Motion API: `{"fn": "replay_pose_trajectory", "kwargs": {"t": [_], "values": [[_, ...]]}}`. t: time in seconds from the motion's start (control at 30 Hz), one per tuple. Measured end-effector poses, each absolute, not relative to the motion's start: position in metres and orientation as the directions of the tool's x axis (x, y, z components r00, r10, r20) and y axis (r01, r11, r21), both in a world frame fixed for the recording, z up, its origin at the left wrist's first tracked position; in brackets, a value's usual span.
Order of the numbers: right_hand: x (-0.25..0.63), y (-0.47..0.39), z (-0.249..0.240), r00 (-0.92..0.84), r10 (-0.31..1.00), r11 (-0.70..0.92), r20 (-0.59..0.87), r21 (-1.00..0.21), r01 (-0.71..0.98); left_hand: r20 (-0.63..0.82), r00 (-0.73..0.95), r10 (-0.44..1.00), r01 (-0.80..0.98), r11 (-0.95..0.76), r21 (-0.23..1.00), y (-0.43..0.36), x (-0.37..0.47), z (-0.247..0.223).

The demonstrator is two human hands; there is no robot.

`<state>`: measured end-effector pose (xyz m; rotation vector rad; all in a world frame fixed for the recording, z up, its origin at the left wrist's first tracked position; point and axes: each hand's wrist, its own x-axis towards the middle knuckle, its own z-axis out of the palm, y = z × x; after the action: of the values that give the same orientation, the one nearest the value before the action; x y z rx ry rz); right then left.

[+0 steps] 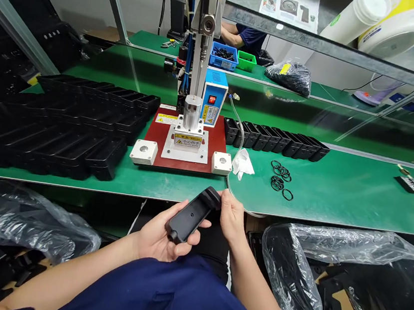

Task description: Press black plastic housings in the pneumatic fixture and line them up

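- My left hand point(163, 232) is wrapped around a black housing point(192, 216), palm beneath, thumb along one long side and fingers curled up the other.
- I hold that housing over my lap, just in front of the green table point(251, 195), tilted with its hollow face up and its far end pointing to the right.
- My right hand point(231, 216) is at that far end, thumb and fingers bent in close against it; whether they pinch the housing or something small at its edge, I can't tell from here.
- Ahead of me on the table is a press point(191, 113) on a red base point(152, 138), with a white button box point(144, 152) at each front corner.
- Right of the press, black rings point(278, 183) lie loosely bunched, a crumpled white tissue point(243, 164) near them.
- Behind the rings runs a row of small black cases point(276, 141).
- To my left, longer black trays point(60, 149) lie in several rows.
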<state>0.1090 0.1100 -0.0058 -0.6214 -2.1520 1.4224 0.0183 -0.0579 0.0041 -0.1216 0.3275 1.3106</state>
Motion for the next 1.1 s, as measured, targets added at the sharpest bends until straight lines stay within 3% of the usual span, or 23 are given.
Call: {"fn": "replay_pose_trajectory", "kwargs": {"t": [0.23, 0.43, 0.67, 0.97, 1.03, 1.1], "values": [[0.106, 0.107, -0.015, -0.801, 0.593, 0.264, 0.085, -0.96, 0.094, -0.216, 0.186, 0.959, -0.978, 0.16, -0.131, -0.058, 0.024, 0.012], [0.104, 0.106, -0.018, -0.813, 0.575, 0.287, 0.088, -0.953, 0.1, -0.242, 0.166, 0.956, -0.978, 0.129, -0.162, -0.06, 0.024, 0.013], [0.104, 0.107, -0.021, -0.811, 0.585, 0.182, 0.017, -0.977, 0.111, -0.348, 0.147, 0.926, -0.981, 0.18, 0.066, -0.058, 0.02, 0.01], [0.103, 0.108, -0.029, -0.802, 0.595, 0.061, -0.04, -0.994, 0.095, -0.468, 0.096, 0.878, -0.94, 0.234, 0.246, -0.055, 0.019, 0.015], [0.103, 0.111, -0.029, -0.815, 0.577, -0.008, -0.056, -0.998, 0.063, -0.491, 0.048, 0.87, -0.896, 0.254, 0.364, -0.054, 0.019, 0.016], [0.102, 0.117, -0.022, -0.849, 0.523, -0.085, -0.072, -0.996, 0.032, -0.492, -0.043, 0.869, -0.776, 0.282, 0.565, -0.054, 0.017, 0.016]]}}
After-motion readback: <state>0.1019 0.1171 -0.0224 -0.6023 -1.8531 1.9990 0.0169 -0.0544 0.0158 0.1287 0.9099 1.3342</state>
